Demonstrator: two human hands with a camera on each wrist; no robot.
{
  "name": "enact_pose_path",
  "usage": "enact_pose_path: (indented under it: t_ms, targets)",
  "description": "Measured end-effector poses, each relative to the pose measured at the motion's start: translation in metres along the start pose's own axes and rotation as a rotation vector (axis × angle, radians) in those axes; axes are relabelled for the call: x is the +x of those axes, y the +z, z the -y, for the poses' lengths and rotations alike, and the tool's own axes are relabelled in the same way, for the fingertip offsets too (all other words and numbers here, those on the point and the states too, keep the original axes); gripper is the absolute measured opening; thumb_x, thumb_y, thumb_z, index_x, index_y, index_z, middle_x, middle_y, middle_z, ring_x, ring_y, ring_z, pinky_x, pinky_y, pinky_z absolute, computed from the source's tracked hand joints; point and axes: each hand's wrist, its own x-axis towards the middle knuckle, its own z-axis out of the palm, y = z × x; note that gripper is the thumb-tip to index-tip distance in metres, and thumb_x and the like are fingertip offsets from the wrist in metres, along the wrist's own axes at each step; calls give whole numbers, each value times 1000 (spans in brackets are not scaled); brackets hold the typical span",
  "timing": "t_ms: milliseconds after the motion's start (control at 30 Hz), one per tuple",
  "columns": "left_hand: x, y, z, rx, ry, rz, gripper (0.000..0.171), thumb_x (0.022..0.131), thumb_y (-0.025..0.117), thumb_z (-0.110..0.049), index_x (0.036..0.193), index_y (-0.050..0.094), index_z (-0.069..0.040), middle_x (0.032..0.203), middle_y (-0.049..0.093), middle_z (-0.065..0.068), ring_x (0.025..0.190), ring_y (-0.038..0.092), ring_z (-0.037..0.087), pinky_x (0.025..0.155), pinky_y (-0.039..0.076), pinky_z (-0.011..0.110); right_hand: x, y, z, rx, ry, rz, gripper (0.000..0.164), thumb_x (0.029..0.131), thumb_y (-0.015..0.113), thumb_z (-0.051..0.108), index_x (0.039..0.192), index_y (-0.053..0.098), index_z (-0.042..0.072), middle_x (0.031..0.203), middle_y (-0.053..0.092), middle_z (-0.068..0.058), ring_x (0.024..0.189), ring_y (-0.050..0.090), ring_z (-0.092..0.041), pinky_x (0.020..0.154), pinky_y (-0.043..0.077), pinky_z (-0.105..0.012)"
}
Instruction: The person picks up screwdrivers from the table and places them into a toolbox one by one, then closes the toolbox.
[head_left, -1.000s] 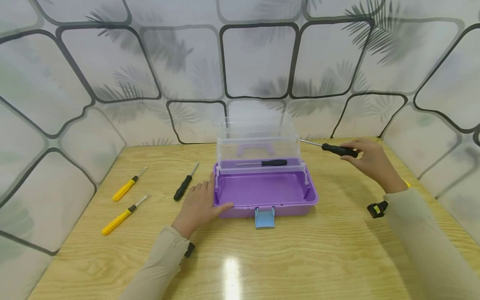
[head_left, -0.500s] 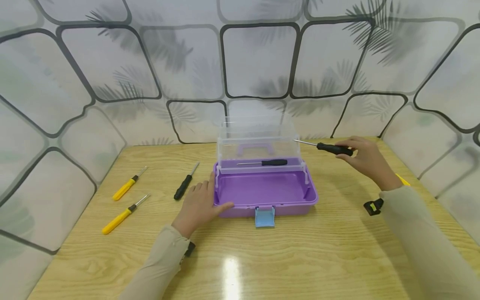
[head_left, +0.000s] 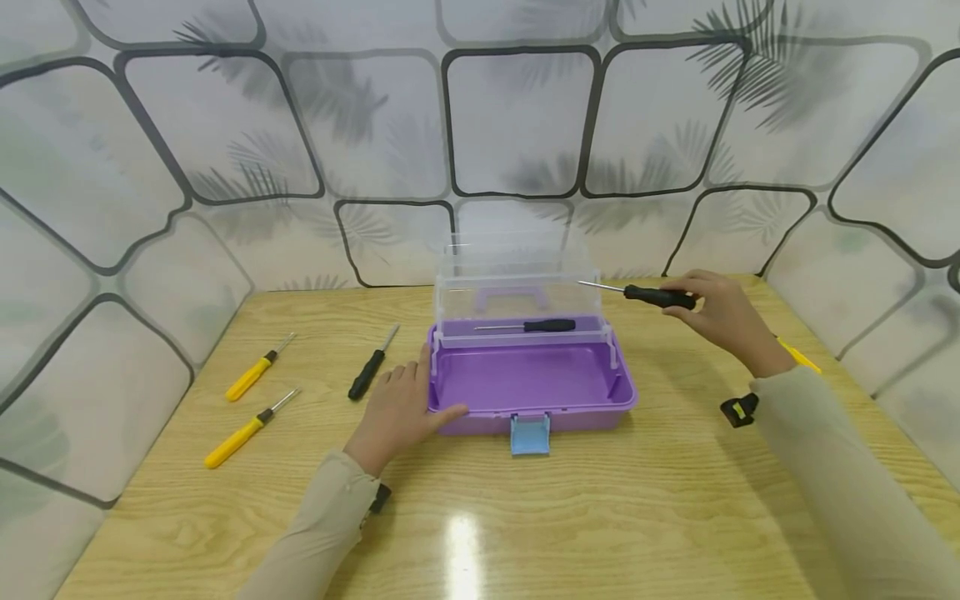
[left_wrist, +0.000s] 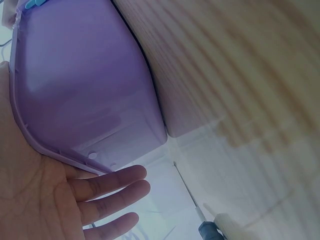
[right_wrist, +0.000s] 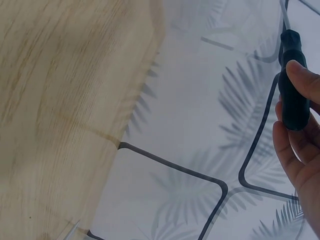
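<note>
Head view showed me the right hand (head_left: 714, 312) pinching a black-handled, metal-shafted screwdriver (head_left: 651, 296) aloft, shifted leftward since the earlier frame, its tip overlapping the clear plastic lid (head_left: 517, 265); the left hand (head_left: 399, 412) (fingers straight, apart) stayed against the purple plastic toolbox (head_left: 585, 419).

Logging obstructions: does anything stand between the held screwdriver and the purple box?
Nothing visible blocks the held screwdriver from the open front of the purple box. A clear tray with another screwdriver sits over its back part; the raised lid stands behind it.
</note>
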Motion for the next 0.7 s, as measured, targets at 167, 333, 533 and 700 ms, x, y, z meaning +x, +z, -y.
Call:
enact_pose_path:
  t_ms: [167, 333, 533, 700]
  targets:
    - [1, 1, 0, -3, -5, 4, 110, 78, 51, -73, 147, 17, 7, 123, 57, 25, 111, 56, 40, 96, 46, 49, 3, 3, 1, -1, -15, -1, 32, 70, 79, 0, 101, 70, 0, 86, 66, -13, 72, 56, -21, 60, 44, -28]
    - [1, 1, 0, 3, -6, 1, 110, 78, 49, -74, 147, 18, 7, 123, 57, 25, 111, 56, 40, 97, 46, 49, 8, 4, 2, 0, -19, 8, 32, 71, 79, 1, 102, 70, -1, 84, 65, -12, 69, 52, -17, 57, 41, -25]
    - [0, 0, -1, 2, -2, 7, 110, 79, 51, -73, 146, 17, 7, 124, 57, 26, 113, 56, 39, 100, 44, 48, 13, 5, 5, 12, -56, -2, 31, 71, 79, 1, 101, 71, 0, 80, 64, -11, 67, 50, -16, 57, 40, -27]
    - [-1, 0, -1, 3, -4, 8, 110, 79, 51, -72, 146, 18, 7, 124, 57, 26, 113, 56, 39, 99, 44, 48, 17, 5, 9, 21, -70, -3, 30, 70, 79, 0, 99, 70, -1, 80, 64, -12, 67, 51, -17, 57, 41, -28]
